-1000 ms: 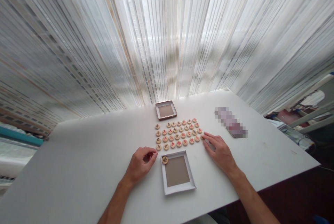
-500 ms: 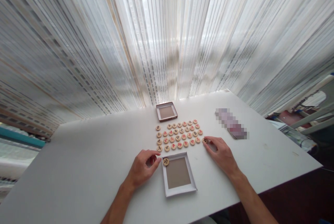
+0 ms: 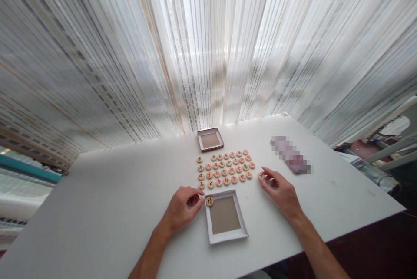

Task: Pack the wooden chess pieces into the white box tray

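Observation:
On the white table point(image 3: 130, 192), several round wooden Chinese chess pieces point(image 3: 226, 181) lie face up in rows, marked in red or black. My right hand point(image 3: 280, 192) pinches a piece with a black character point(image 3: 261, 175), just right of the nearest row. A shallow white-rimmed box tray point(image 3: 243, 227) lies nearest me, holding one black-marked piece point(image 3: 210, 201) in its far left corner. My left hand point(image 3: 183, 207) is beside that corner, its thumb and index finger slightly apart at the rim. Whether they touch the rim I cannot tell.
A second shallow box part point(image 3: 198, 141) with a dark outer edge lies behind the rows. A blurred-out oblong object point(image 3: 291, 155) is on the table at the right. Pale striped curtains point(image 3: 208, 44) hang along the back edge. Shelving with various items point(image 3: 384, 140) stands at far right.
My right hand has slid its piece slightly right, widening the gap to the row. My left hand stays at the tray's corner. The whole view has shifted a little.

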`<state>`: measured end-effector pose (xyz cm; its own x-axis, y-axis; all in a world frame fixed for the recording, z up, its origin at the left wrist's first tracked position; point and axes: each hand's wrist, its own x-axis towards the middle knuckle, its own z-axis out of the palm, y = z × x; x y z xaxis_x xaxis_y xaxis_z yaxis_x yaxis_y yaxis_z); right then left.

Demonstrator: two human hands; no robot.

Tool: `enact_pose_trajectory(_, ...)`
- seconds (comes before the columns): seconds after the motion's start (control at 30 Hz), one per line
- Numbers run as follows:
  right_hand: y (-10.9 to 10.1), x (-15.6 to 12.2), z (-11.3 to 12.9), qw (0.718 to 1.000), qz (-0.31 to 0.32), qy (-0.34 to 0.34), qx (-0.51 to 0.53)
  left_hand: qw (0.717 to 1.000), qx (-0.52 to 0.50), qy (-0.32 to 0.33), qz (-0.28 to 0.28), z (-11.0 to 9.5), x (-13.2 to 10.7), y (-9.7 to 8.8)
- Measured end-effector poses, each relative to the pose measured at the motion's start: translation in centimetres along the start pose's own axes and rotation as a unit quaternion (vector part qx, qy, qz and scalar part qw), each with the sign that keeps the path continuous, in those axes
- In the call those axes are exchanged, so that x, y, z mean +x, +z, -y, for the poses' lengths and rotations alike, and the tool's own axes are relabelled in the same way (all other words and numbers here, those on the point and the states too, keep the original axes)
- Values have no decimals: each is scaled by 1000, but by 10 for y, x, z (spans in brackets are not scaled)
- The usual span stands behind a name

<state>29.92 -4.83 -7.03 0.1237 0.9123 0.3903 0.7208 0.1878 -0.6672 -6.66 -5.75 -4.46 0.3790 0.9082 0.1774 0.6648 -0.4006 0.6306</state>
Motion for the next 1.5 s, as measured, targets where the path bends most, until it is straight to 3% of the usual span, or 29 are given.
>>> enact_pose_trajectory(0.3,1,0,-4,996,1,-8,84,1000,-8,-8,1,-1,0,-1)
enact_pose_trajectory(0.6,-4,0,-3,985,41,83,145,1000,-12,-7,-5,0,-1,0)
enact_pose_trajectory(0.9,12,-22,26,923,107,155,335,1000,-16,-13,-3,0,-1,0)
enact_pose_trajectory(1.03,20,-30,43,913,142,155,351,1000,-17,-10,-4,2,-1,1)
enact_pose_trajectory(1.2,21,-28,46,903,204,142,350,1000,-16,-10,-3,2,-1,1)
enact_pose_trajectory(1.5,22,-23,45,909,219,128,331,1000,-14,-6,-2,2,-1,1)
